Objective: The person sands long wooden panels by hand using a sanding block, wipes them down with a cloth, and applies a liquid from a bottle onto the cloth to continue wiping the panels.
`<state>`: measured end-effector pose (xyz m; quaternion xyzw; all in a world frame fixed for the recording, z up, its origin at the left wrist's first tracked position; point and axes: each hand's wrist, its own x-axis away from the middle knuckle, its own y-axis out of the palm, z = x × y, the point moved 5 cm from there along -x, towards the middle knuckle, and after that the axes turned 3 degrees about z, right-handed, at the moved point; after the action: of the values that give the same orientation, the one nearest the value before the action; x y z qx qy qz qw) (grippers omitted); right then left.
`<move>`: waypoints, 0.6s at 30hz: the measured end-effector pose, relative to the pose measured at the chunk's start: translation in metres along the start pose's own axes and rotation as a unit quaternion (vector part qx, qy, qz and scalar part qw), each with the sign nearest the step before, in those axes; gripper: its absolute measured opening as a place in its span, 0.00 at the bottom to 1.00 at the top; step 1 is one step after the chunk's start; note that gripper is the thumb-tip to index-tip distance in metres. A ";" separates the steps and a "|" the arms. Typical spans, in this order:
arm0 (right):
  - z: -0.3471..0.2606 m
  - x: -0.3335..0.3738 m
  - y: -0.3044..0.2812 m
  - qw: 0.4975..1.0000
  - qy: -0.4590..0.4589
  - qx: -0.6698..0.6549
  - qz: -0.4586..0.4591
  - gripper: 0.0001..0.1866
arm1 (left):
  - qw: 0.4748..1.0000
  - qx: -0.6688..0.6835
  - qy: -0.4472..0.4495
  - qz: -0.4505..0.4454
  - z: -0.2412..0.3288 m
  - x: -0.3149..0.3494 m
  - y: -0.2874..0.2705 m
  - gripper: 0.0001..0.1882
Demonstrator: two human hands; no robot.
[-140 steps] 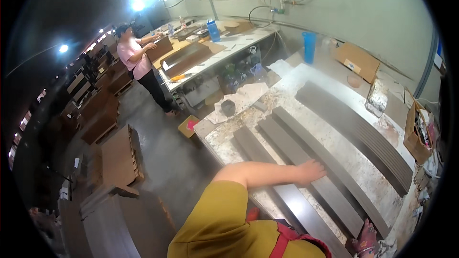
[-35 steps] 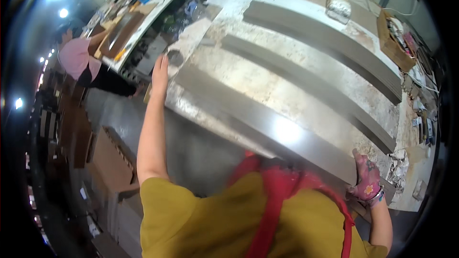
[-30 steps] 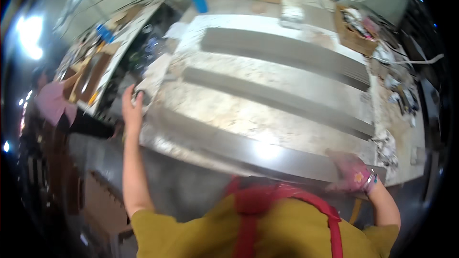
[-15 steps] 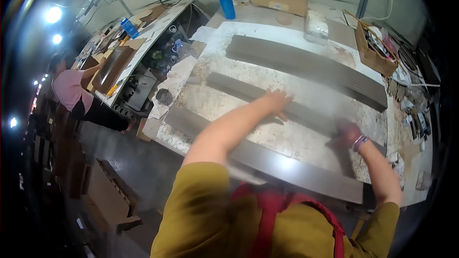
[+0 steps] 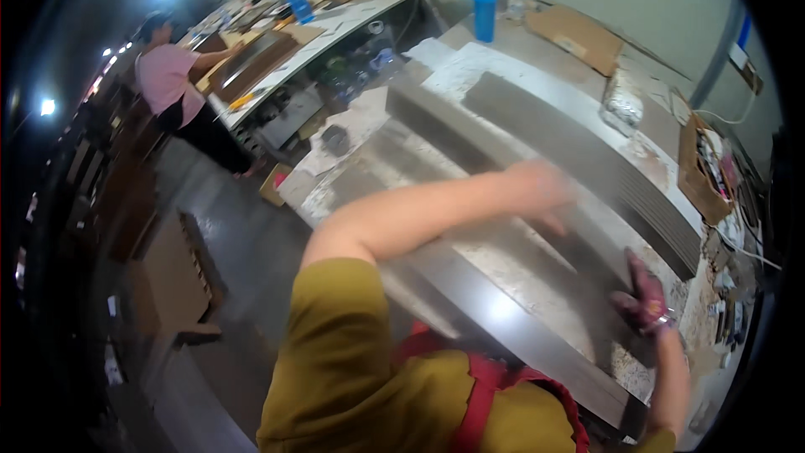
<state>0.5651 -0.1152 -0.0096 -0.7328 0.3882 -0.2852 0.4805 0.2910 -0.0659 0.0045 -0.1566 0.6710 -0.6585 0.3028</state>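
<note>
A long grey-brown plank point(image 5: 449, 130) runs across the middle of the table, tilted so that its dark side faces me. My left hand point(image 5: 537, 189), bare and smeared by motion, grips its middle from above, the thumb down on the near face. At the plank's right end is my right hand point(image 5: 647, 295) in a dark red glove, fingers along one side and thumb on the other. Beyond lies a stack of similar planks point(image 5: 579, 151). Nearer to me another plank point(image 5: 495, 302) lies flat and shines under the light, partly hidden by my left forearm.
At the back stand a blue cup point(image 5: 484, 15), flattened cardboard point(image 5: 577, 36) and a wrapped bundle point(image 5: 622, 101). An open box of odds and ends point(image 5: 703, 172) sits at the right edge. A person in pink point(image 5: 172, 80) works at the bench on the left; cardboard point(image 5: 172, 273) lies on the floor.
The middle plank has tipped up and shifted toward the far stack, with both hands on it. My view has turned, so the scene slants more.
</note>
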 end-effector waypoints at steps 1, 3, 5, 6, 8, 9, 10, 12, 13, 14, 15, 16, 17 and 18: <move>-0.021 0.001 -0.020 0.999 0.016 -0.044 -0.025 0.45 | 0.999 0.005 -0.021 -0.027 0.008 0.010 -0.032 0.32; -0.045 0.019 -0.051 0.994 -0.033 -0.106 0.004 0.48 | 0.996 0.050 -0.053 -0.060 0.032 0.028 -0.091 0.31; -0.085 0.033 -0.077 0.977 0.018 -0.200 -0.073 0.49 | 0.988 0.118 -0.069 -0.068 0.048 0.054 -0.125 0.28; -0.088 0.035 -0.078 0.968 0.014 -0.225 -0.109 0.49 | 0.975 0.163 -0.087 -0.121 0.052 0.061 -0.126 0.29; -0.091 0.050 -0.070 0.947 0.027 -0.271 -0.169 0.51 | 0.946 0.247 -0.089 -0.190 0.061 0.068 -0.114 0.31; -0.093 0.058 -0.062 0.937 0.046 -0.274 -0.213 0.52 | 0.930 0.284 -0.105 -0.210 0.067 0.073 -0.105 0.32; -0.098 0.064 -0.056 0.929 0.045 -0.278 -0.241 0.50 | 0.932 0.299 -0.091 -0.185 0.070 0.078 -0.091 0.32; -0.089 0.071 -0.034 0.905 0.077 -0.316 -0.273 0.48 | 0.919 0.324 -0.104 -0.200 0.077 0.086 -0.075 0.30; -0.090 0.072 -0.030 0.909 0.071 -0.308 -0.272 0.48 | 0.922 0.320 -0.107 -0.191 0.075 0.089 -0.062 0.30; -0.090 0.072 -0.024 0.901 0.070 -0.324 -0.278 0.48 | 0.922 0.329 -0.104 -0.175 0.075 0.092 -0.050 0.30; -0.091 0.072 -0.020 0.894 0.068 -0.340 -0.285 0.47 | 0.923 0.337 -0.100 -0.158 0.076 0.095 -0.040 0.30; -0.091 0.071 -0.016 0.894 0.067 -0.336 -0.288 0.47 | 0.922 0.339 -0.103 -0.155 0.079 0.095 -0.036 0.30; -0.092 0.072 -0.011 0.869 0.092 -0.375 -0.309 0.47 | 0.954 0.255 -0.090 -0.134 0.082 0.095 -0.036 0.30; -0.092 0.075 -0.005 0.842 0.117 -0.412 -0.329 0.46 | 0.977 0.167 -0.077 -0.112 0.084 0.095 -0.037 0.31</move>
<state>0.5338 -0.2214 0.0325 -0.9092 0.2592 -0.3238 -0.0365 0.2631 -0.1932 0.0255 -0.2278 0.5043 -0.7771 0.2997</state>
